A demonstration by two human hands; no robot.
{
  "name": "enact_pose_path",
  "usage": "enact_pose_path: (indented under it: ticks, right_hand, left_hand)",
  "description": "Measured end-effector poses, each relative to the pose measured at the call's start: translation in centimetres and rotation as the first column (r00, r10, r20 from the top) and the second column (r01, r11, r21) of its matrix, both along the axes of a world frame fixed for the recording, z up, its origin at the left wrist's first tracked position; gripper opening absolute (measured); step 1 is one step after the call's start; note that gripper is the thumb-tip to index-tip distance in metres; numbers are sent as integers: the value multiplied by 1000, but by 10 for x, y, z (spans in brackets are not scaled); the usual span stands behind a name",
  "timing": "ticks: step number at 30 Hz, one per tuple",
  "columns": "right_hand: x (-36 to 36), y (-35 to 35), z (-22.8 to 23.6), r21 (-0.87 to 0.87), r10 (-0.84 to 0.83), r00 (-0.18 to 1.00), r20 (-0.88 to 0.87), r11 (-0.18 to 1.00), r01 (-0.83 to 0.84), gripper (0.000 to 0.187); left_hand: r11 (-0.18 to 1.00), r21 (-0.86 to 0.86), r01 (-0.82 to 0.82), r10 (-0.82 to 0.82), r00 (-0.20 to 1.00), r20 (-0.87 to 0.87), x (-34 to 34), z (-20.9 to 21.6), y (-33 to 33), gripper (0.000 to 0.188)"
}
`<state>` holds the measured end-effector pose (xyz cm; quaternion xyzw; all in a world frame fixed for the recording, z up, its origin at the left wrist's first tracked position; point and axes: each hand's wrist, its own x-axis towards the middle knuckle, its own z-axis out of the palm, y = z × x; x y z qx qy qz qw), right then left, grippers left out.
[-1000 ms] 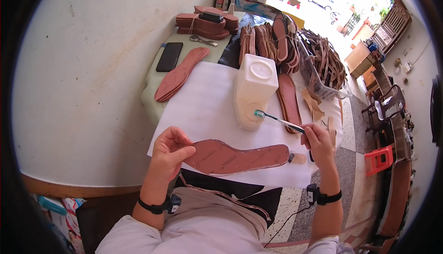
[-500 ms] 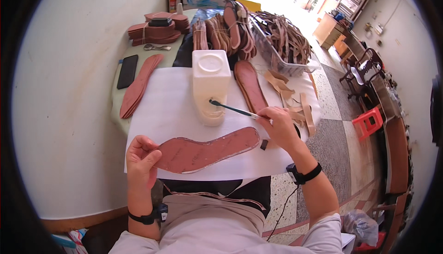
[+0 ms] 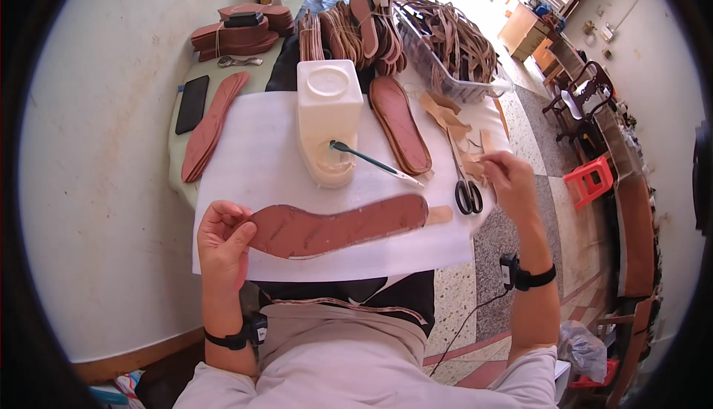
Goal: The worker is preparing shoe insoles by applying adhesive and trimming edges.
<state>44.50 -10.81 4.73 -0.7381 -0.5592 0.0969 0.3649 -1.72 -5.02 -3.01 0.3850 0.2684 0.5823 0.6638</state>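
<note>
My left hand [image 3: 225,242] pinches one end of a reddish-brown insole [image 3: 342,225], held level above a white sheet [image 3: 245,142]. Beyond it stands a whitish plastic container [image 3: 319,105] with an opening low on its near side. A brush [image 3: 379,164] leans there, bristle end at the opening, handle pointing right. My right hand [image 3: 514,185] is closed at the fingertips over tan leather scraps [image 3: 445,116]; whether a scrap is between them is hidden. Black-handled scissors [image 3: 468,196] lie just left of it. A short tan strip [image 3: 440,215] shows past the insole's right end.
More insoles [image 3: 399,123] lie right of the container, with a stack [image 3: 215,127] and a black phone [image 3: 192,105] at left. Behind are tied insole bundles [image 3: 342,30] and a clear bin [image 3: 475,90] of brown strips. A wall [image 3: 126,149] borders the left side.
My right hand has let go of the brush and moved right to the leather scraps, uncovering the scissors. The brush stays at the container's opening. My left hand still holds the insole, now tilted slightly differently.
</note>
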Motion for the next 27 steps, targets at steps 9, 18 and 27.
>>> enact_pose_path:
  ticks: [9,18,27]
  right_hand:
    - [47,32,33,17,-67,996,-61,998,68,16]
    - [136,158,49,125,-233,959,162,969,215,20]
    - [154,234,19,-31,-368,810,457,904,427,29]
  left_hand:
    - [1000,-14,-9,8,997,-77,17,0,6,27]
    - [996,-86,25,-30,998,-52,21,-2,10,29]
    - [988,-133,81,-73,996,58,12,-6,13,28]
